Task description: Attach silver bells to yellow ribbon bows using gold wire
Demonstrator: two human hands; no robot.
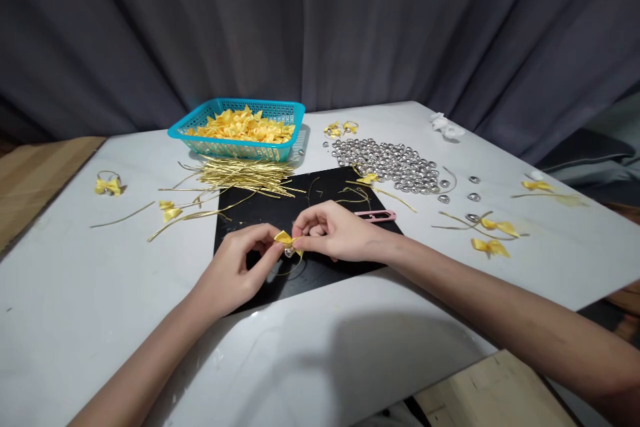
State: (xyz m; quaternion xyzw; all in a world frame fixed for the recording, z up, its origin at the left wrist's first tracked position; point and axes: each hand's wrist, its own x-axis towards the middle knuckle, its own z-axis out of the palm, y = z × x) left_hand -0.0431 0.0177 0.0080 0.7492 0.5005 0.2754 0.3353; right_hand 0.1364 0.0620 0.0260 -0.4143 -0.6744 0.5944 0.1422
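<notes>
Over the black mat [250,293], my left hand [243,263] pinches the left side of a small yellow ribbon bow [283,237] between thumb and fingers. My right hand [335,232] is closed at the bow's right side, thumb against index finger. A silver bead [289,251] hangs just under the bow, and a thin gold cord [287,273] loops below it. Whether the right fingertips grip the ribbon or the cord is hard to make out. Behind my right wrist lies a pink-handled thread snipper [377,215].
A turquoise basket [235,140] of yellow bows stands at the back, with a pile of gold cords [245,175] before it. Many silver beads [387,160] spread behind the mat. Loose bows [490,247] lie at right; a finished-looking bow loop [108,185] lies left. Grey curtain [300,27] hangs behind.
</notes>
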